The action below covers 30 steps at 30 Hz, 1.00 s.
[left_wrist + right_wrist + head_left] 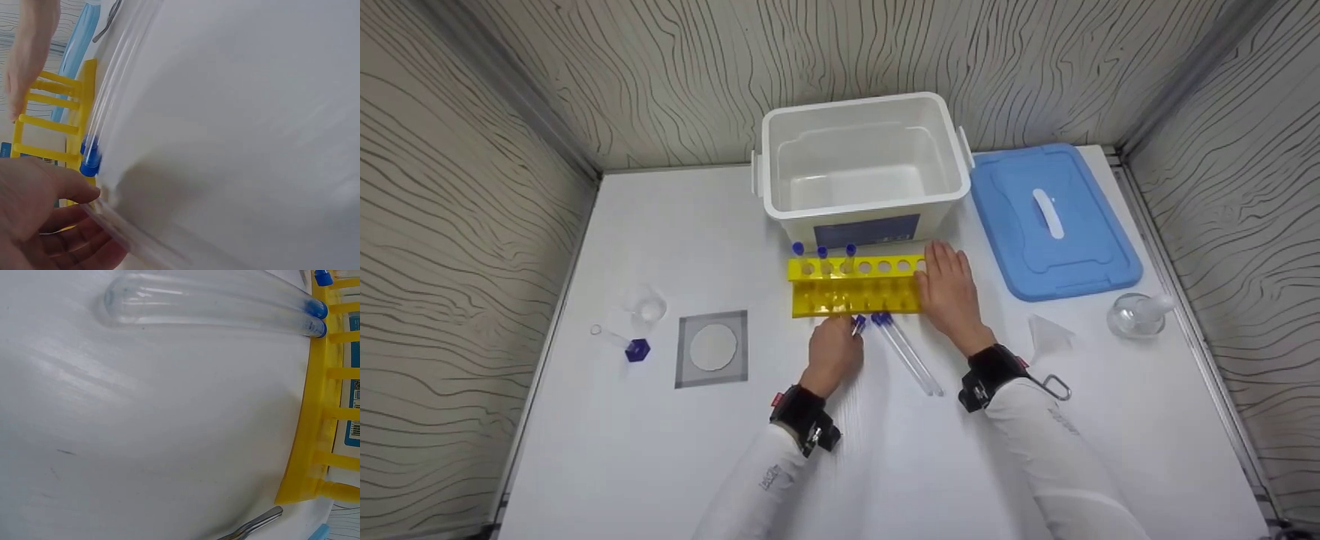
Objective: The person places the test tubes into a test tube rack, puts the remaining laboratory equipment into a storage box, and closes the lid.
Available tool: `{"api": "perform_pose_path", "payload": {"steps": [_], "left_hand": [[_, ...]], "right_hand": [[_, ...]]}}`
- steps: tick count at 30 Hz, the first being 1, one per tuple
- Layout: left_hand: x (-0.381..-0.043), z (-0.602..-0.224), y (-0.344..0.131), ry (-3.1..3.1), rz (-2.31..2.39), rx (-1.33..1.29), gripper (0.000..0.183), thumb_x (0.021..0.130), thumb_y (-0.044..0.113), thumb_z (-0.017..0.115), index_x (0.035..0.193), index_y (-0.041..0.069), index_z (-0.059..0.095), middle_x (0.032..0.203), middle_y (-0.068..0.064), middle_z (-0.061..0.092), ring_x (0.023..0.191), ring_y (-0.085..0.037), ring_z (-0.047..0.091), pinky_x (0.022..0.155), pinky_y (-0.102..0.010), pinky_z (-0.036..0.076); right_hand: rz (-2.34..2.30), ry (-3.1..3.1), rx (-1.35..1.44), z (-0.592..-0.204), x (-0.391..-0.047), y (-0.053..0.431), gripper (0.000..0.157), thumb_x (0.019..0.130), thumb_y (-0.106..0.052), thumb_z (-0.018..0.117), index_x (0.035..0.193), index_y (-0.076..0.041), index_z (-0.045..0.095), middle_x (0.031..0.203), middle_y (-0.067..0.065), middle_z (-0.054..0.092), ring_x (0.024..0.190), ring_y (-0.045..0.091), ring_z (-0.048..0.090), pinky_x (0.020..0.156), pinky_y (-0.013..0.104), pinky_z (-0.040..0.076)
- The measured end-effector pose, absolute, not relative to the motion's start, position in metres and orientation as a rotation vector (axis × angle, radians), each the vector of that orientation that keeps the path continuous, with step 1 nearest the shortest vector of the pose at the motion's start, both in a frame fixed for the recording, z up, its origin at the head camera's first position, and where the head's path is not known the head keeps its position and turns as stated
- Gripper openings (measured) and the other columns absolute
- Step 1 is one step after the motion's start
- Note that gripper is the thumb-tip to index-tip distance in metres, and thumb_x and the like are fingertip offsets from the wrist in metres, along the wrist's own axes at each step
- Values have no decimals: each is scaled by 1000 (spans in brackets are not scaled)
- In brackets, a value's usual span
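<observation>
My left hand (836, 349) is low in front of a yellow test tube rack (855, 296), thumb and fingers about a clear test tube (138, 239). A blue cap (859, 324) shows beside its fingers in the head view. My right hand (950, 300) rests on the rack's right end, fingers straight and close together. Just right of my left hand, two blue-capped test tubes (913, 360) lie side by side on the table, caps toward the rack. Three more capped tubes (823, 259) stand in the rack's left holes.
Behind the rack is an open white bin (866, 208), its blue lid (1054, 225) to the right. A funnel (1048, 337), metal clamp (1057, 387) and glass bottle (1136, 315) lie at right. At left are a gauze square (712, 349), a glass beaker (649, 307) and a blue-based cylinder (636, 349).
</observation>
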State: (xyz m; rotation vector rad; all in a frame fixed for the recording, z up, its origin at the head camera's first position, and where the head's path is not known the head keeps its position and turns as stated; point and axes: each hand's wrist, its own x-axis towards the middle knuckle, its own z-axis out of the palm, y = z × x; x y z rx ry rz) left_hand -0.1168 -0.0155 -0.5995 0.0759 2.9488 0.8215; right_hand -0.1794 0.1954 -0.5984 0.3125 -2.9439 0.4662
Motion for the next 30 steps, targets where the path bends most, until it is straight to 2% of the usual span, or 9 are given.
{"api": "perform_pose_path", "payload": {"steps": [3,6,9,16,23,30], "left_hand": [[-118,-592,-14,2918,855,86,31,88,8,66,118,7,66,99,-8,74,85,-26,70,76,-41,57],[-119,-582,-11,2904,855,106,29,88,12,68,116,6,68,101,-8,74,85,-23,69,77,-38,58],[-120,-570,-9,2901,825,126,24,89,16,69,110,5,71,97,-8,74,80,-20,66,74,-35,57],[-122,-543,-5,2869,905,161,29,91,19,69,117,8,69,93,-4,70,76,-15,59,71,-27,54],[-128,-521,-5,2928,1047,201,33,92,22,69,122,9,67,102,-7,71,82,-16,64,72,-24,56],[-136,-506,-4,3020,1202,269,31,94,22,68,123,12,65,104,-5,70,87,-17,67,78,-23,58]], "right_hand": [[477,-2939,313,-599,-179,195,59,106,-33,36,151,5,34,157,23,36,148,38,32,126,53,17],[477,-2919,321,-599,-179,195,58,106,-32,37,150,6,35,156,24,38,147,39,33,125,53,19],[470,-2900,331,-600,-179,195,57,106,-31,37,149,6,36,155,25,40,146,39,35,125,54,20],[479,-2892,330,-600,-180,195,56,106,-30,39,149,7,37,154,25,40,146,40,35,125,54,20],[430,-2859,348,-601,-180,195,55,105,-28,41,146,8,40,151,27,44,143,41,38,123,55,24],[420,-2954,306,-598,-180,194,59,106,-33,36,151,5,34,157,23,37,148,38,32,126,53,18]]}}
